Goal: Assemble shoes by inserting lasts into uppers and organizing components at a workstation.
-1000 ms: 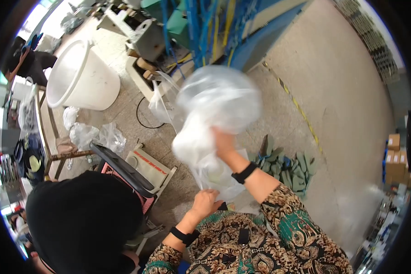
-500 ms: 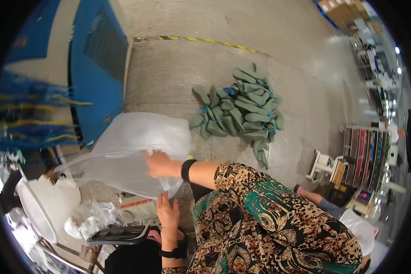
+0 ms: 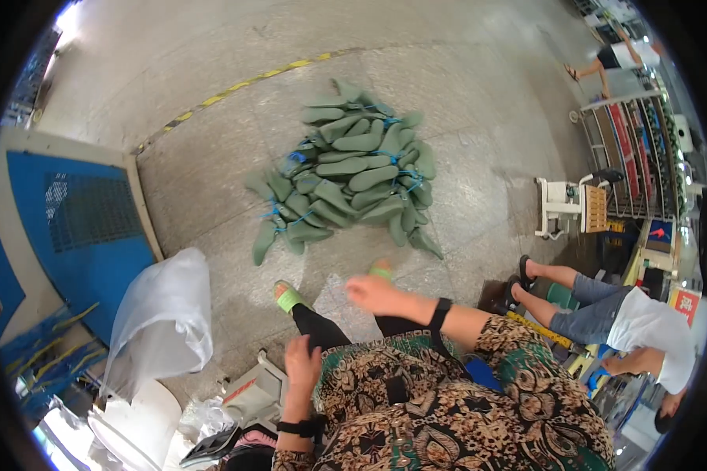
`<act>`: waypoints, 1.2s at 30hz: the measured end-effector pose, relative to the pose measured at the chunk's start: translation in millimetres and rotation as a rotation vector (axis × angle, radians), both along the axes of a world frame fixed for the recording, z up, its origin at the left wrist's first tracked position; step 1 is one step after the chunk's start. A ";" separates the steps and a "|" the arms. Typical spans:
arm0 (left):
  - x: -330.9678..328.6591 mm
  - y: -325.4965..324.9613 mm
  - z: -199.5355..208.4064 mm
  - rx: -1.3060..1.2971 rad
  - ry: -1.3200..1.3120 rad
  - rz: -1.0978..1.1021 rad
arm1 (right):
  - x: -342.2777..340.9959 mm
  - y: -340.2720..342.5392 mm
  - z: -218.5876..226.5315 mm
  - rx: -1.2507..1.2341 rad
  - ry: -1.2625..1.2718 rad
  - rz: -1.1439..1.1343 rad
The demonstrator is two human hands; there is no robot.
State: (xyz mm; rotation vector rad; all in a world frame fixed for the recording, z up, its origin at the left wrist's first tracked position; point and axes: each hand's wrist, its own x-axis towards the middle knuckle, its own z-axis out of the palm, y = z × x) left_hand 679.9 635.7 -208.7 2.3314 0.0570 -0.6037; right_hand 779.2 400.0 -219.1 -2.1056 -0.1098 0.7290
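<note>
1. blue-and-cream cabinet (image 3: 94, 206): on the left, near a yellow-and-black floor line (image 3: 251, 80).
2. heap of green sole-shaped pieces (image 3: 353, 177): on the floor ahead of the feet, bundled with blue ties.
3. clear plastic bag (image 3: 169, 302): beside the cabinet, mouth gaping, apart from both hands.
4. right hand (image 3: 371, 293): blurred, nearest the heap; cannot tell its finger spread.
5. left hand (image 3: 301, 365): bare, fingers loosely parted.

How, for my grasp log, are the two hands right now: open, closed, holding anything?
Left hand: open, nothing visible in it.
Right hand: nothing visibly held; too blurred to tell open from closed.
</note>
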 end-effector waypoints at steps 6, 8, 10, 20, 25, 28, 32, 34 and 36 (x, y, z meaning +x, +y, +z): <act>18.8 -134.8 -87.7 -0.259 0.087 -0.442 | 6.7 -185.6 -111.8 0.004 0.238 -0.525; 13.4 -158.1 -130.9 -0.347 0.162 -0.537 | 11.8 -213.9 -159.2 0.096 0.439 -0.983; 0.8 -165.9 -164.3 -0.381 0.171 -0.603 | 27.2 -226.1 -214.1 0.148 0.382 -1.072; 77.9 -196.8 -147.9 -0.142 0.239 -0.805 | 148.6 -241.5 -379.2 0.143 -0.240 -1.112; 102.1 -208.7 -149.8 -0.208 0.276 -0.816 | 209.5 -301.7 -433.7 -0.289 0.150 -0.831; 108.1 -192.6 -139.8 -0.209 0.249 -0.739 | 241.6 -254.3 -414.9 -0.564 0.163 -0.653; 111.7 -190.7 -148.9 -0.285 0.207 -0.703 | 232.5 -253.0 -433.2 -0.670 0.024 -0.779; 112.5 -187.7 -144.5 -0.291 0.236 -0.700 | 209.2 -251.8 -442.3 -0.616 -0.130 -0.822; 123.0 -186.2 -148.4 -0.243 0.215 -0.725 | 178.9 -234.3 -438.3 -0.513 -0.474 -0.957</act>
